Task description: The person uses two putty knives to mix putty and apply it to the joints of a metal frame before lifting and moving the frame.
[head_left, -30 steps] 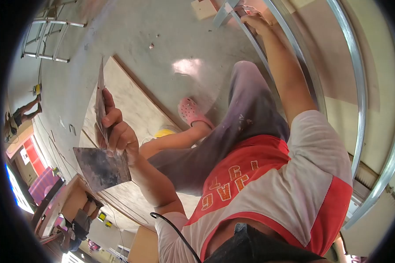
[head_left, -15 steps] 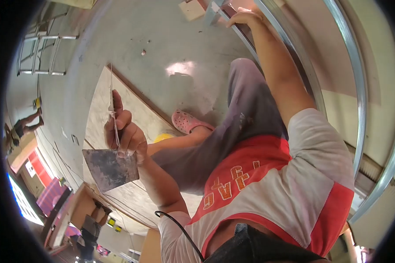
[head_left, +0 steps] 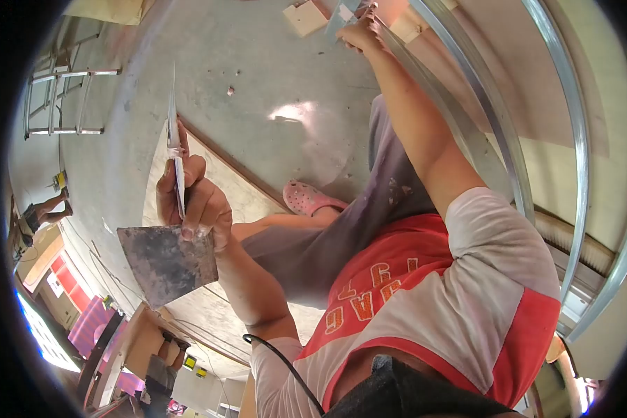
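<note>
My left hand (head_left: 200, 202) is raised in front of the body, its fingers closed round a thin putty knife (head_left: 173, 104) whose blade is seen edge-on, pointing up. Below those fingers a dark, stained square plate (head_left: 167, 263), like a scraper blade, is held in the same hand. The right arm stretches far forward. At its end my right hand (head_left: 361, 33) has curled fingers beside a flat bluish-grey piece (head_left: 340, 21) and close to the metal rails (head_left: 460, 52). What those fingers grip is partly hidden.
A pale board (head_left: 209, 167) lies by the left hand. A pink clog (head_left: 306, 198) is on a foot on the grey floor. Curved-looking metal rails run down the right. A ladder (head_left: 66, 101) stands at far left, and another person's legs (head_left: 49, 205) show there.
My right hand has moved slightly down and left, along with the bluish-grey piece. The left hand and its tools have shifted a little, the square plate moving left and up.
</note>
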`<state>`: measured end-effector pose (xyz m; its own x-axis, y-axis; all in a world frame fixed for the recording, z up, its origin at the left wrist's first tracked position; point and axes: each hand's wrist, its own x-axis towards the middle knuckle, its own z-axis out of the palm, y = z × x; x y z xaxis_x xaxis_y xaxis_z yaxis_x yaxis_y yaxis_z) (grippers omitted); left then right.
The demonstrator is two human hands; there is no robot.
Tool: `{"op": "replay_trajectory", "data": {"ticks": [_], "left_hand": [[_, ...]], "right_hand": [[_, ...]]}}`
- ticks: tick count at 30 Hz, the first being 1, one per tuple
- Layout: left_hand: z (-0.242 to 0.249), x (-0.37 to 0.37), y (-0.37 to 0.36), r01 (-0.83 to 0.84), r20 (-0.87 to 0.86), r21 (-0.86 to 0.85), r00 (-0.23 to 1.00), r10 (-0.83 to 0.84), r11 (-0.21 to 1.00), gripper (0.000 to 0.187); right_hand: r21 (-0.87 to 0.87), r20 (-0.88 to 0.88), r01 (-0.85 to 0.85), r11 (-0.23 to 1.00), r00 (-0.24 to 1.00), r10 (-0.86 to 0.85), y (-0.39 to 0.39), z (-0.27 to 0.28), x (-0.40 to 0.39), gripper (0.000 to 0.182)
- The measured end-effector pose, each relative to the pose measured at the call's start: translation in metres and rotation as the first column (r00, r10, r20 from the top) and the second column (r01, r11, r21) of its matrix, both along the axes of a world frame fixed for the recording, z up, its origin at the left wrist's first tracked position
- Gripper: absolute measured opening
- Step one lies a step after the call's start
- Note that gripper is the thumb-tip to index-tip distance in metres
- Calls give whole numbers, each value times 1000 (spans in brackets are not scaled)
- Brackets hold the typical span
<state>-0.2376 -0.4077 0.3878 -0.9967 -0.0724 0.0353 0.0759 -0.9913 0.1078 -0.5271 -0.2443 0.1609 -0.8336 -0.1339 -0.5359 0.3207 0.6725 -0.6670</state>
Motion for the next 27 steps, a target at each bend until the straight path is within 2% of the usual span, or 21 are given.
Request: {"op": "replay_trajectory", "data": {"ticks": [5,11,14,15,18,21,24,27], "left_hand": [[0,4,-2,-7,20,-7,1000,7,1000,60],[-3,7,-4,-21,20,-25,1000,22,999,59],[-1,4,1,-24,46,-8,999,24,1000,59],[-1,2,2,-17,39,-7,999,17,1000,59],[-2,-2,5,0,28,2,1000,0,1000,58],[-6,-6,6,23,39,21,999,-24,1000,56],[-7,-11,11,41,54,38,998,-43,998,56],[-6,-14,15,52,77,42,996,-55,998,55]], "right_hand": [[25,61,-28,999,998,27,-10,0,-4,113],[-106,114,50,993,993,-38,-24,2,11,112],[-282,75,-146,948,982,174,-9,22,28,111],[-270,33,-267,925,958,286,-1,35,35,108],[-200,-2,-54,978,998,55,7,28,34,107],[-242,96,137,961,988,-117,6,12,17,105],[-309,218,268,913,954,-206,3,-4,2,105],[-296,188,252,921,961,-203,-4,-6,1,107]]}}
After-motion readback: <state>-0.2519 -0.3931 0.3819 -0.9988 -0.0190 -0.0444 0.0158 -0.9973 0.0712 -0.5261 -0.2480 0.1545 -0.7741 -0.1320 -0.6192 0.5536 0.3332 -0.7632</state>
